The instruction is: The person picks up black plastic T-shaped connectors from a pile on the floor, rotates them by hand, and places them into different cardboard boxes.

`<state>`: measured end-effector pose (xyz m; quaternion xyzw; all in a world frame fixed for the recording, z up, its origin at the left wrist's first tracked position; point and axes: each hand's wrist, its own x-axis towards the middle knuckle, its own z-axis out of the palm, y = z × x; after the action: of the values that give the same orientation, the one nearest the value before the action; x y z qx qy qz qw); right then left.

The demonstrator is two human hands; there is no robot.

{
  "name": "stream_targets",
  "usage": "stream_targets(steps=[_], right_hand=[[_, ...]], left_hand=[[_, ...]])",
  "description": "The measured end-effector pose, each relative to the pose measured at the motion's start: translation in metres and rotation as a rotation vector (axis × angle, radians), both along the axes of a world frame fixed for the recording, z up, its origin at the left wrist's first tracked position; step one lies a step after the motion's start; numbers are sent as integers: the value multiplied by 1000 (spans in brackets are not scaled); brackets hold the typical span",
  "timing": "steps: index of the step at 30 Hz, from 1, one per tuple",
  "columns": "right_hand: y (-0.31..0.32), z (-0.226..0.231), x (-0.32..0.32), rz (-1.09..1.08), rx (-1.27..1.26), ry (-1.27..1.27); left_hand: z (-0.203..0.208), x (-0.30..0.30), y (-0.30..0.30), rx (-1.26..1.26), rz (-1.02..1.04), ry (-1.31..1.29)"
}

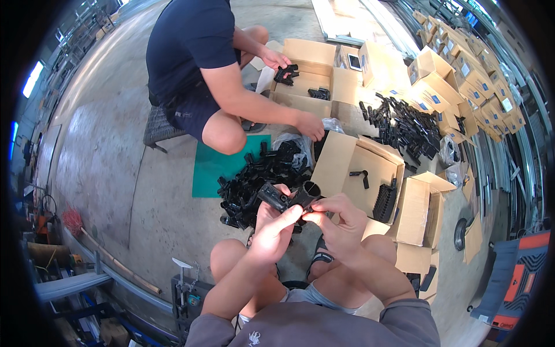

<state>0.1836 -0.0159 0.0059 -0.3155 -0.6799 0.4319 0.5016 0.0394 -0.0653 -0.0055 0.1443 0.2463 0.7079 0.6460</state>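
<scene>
A black plastic tubular fitting (305, 195), with one round open end facing up and a second branch to its left, is held over my knees. My left hand (270, 234) is closed around it from below, thumb along its side. At the fitting's right side, my right hand (342, 224) pinches with thumb and fingertips; any small part between them is hidden. Just beyond my hands lies a heap of similar black fittings (248, 184), partly on a green sheet (217, 162). To the right, an open cardboard box (332, 165) holds a row of black fittings (386, 199) and a loose one (363, 178).
A co-worker (191, 46) sits on a low woven stool (159, 130), one hand holding black fittings (286, 74) over another box (309, 55). A second heap of fittings (404, 127) lies right, near stacked cartons (462, 58). A grey-orange case (517, 283) stands far right.
</scene>
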Motion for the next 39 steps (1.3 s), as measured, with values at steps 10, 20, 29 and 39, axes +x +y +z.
stream_targets(steps=[10, 20, 29, 39], right_hand=[[-5, -4, 5, 186, -680, 225], [4, -14, 11, 360, -793, 320], [5, -15, 14, 352, -702, 247], [-1, -2, 14, 324, -524, 113]], left_hand=[[2, 6, 0, 160, 297, 497], [8, 7, 0, 226, 298, 652], [8, 8, 0, 267, 303, 670], [6, 6, -2, 288, 292, 596]])
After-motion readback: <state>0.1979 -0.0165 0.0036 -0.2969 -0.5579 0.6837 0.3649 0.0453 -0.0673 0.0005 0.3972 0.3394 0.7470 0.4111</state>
